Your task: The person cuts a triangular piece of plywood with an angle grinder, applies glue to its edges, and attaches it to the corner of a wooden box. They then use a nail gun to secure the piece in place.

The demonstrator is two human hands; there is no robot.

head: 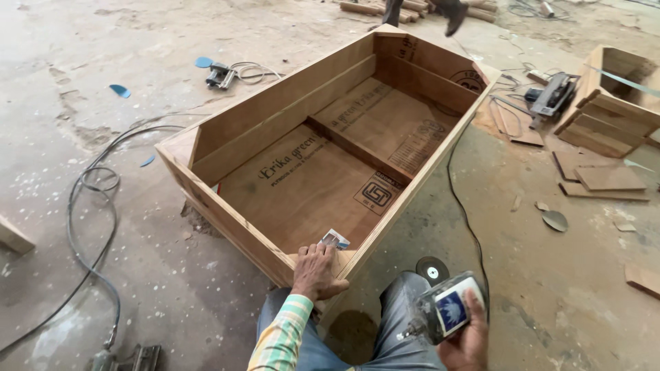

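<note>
A person kneels at the corner of a plywood box point(330, 148) lying open on a dusty floor. The left hand point(316, 271) rests flat on that corner, fingers spread and gripping nothing, apparently bracing it; a small card point(335, 240) lies just beyond the fingertips. The right hand point(467, 336) closes around a glue bottle point(440, 312), nozzle tilted down toward the knee, ready for use.
</note>
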